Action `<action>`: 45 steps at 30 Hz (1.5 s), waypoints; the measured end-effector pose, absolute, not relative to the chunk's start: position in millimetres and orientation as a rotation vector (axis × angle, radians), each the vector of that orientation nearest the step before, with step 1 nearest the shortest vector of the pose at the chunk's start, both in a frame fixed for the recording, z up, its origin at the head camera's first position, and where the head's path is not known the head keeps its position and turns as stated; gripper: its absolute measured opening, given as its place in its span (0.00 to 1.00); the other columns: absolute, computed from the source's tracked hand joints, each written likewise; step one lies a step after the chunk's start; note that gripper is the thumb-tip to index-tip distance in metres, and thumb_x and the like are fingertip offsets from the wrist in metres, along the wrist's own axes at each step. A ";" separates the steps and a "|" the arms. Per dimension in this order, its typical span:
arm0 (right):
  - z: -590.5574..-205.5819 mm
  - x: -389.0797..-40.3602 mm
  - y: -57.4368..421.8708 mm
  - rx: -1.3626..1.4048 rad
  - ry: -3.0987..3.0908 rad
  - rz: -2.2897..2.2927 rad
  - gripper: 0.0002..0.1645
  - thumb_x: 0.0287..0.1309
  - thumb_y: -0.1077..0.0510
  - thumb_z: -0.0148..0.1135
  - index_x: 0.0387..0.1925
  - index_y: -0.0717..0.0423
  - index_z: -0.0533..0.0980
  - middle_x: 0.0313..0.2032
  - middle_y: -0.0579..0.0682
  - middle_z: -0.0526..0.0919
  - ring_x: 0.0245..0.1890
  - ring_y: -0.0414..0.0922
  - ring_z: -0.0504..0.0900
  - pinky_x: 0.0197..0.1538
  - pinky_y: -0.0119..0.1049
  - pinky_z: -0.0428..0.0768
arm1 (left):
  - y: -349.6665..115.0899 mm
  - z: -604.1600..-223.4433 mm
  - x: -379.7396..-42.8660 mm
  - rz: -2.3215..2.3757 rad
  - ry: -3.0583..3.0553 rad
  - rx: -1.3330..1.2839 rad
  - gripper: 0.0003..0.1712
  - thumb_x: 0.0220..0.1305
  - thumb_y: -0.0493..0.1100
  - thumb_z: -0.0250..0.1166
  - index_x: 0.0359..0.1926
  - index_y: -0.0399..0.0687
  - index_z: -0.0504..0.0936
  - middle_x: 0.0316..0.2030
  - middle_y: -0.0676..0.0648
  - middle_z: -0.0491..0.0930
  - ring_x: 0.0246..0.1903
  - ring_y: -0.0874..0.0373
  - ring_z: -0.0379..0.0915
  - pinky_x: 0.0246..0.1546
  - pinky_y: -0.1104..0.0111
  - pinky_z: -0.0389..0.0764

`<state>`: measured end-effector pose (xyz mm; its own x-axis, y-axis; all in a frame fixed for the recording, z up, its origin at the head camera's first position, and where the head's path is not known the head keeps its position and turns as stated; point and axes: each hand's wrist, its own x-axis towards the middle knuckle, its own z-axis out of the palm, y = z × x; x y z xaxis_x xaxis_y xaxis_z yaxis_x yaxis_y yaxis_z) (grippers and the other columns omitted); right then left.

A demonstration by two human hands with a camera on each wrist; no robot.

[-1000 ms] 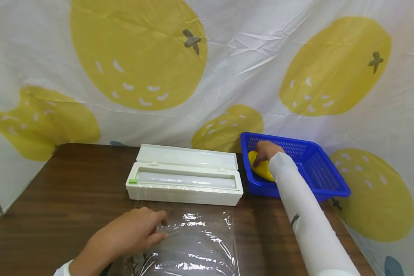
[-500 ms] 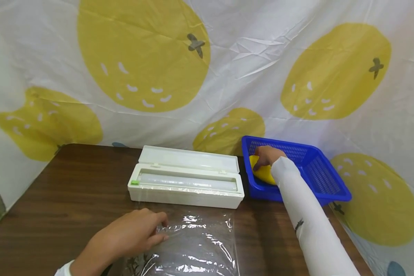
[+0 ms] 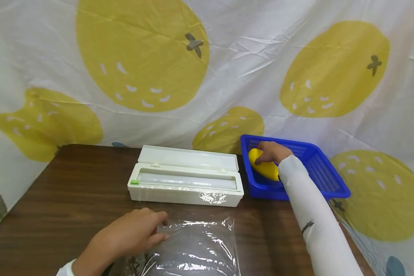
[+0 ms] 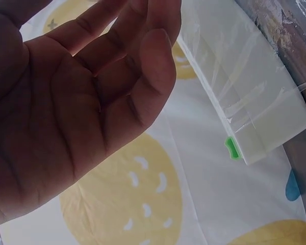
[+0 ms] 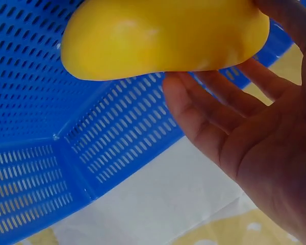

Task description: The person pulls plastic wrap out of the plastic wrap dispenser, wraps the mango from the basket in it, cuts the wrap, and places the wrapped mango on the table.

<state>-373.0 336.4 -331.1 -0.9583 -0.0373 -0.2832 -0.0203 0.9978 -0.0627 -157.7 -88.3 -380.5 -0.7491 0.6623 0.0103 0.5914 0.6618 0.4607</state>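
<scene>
Nearest, clear film spread over the brown table. Above its left side, left hand with fingers loosely bent, thumb apart from forefinger; impossible to tell if touching the film. Beyond, in the middle, white box, lid tipped back, roll inside. To the right, blue basket, with yellow object in its left part, gripped between thumb and fingers of right hand. Farthest, fruit-print cloth.

Right hand now slightly farther right
</scene>
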 end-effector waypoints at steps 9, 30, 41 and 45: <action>-310.8 -364.7 335.8 -0.141 2.911 -0.085 0.47 0.54 0.46 0.68 0.71 0.58 0.63 0.67 0.68 0.69 0.61 0.64 0.69 0.62 0.68 0.68 | -92.1 -380.3 -160.8 0.681 2.718 1.025 0.14 0.63 0.48 0.67 0.44 0.45 0.83 0.25 0.55 0.82 0.24 0.67 0.74 0.27 0.62 0.81; -265.4 -331.8 308.7 -0.536 3.143 -0.057 0.43 0.51 0.51 0.67 0.67 0.62 0.66 0.56 0.65 0.77 0.46 0.58 0.72 0.50 0.54 0.74 | -98.5 -380.6 -167.3 0.689 2.711 1.039 0.14 0.64 0.47 0.67 0.45 0.42 0.82 0.24 0.55 0.82 0.23 0.67 0.74 0.26 0.63 0.81; -245.9 -280.5 264.7 -0.901 3.274 -0.029 0.41 0.44 0.48 0.70 0.63 0.54 0.73 0.48 0.65 0.79 0.39 0.58 0.76 0.41 0.54 0.78 | -100.9 -379.0 -166.1 0.718 2.763 1.051 0.13 0.63 0.46 0.67 0.44 0.43 0.82 0.28 0.54 0.84 0.26 0.65 0.77 0.29 0.60 0.83; -244.2 -264.1 249.7 -1.023 3.270 -0.020 0.41 0.44 0.47 0.71 0.62 0.51 0.74 0.51 0.63 0.79 0.43 0.60 0.76 0.45 0.57 0.76 | -101.4 -378.3 -166.1 0.696 2.814 1.090 0.12 0.63 0.46 0.67 0.43 0.44 0.82 0.27 0.55 0.82 0.28 0.63 0.76 0.31 0.60 0.82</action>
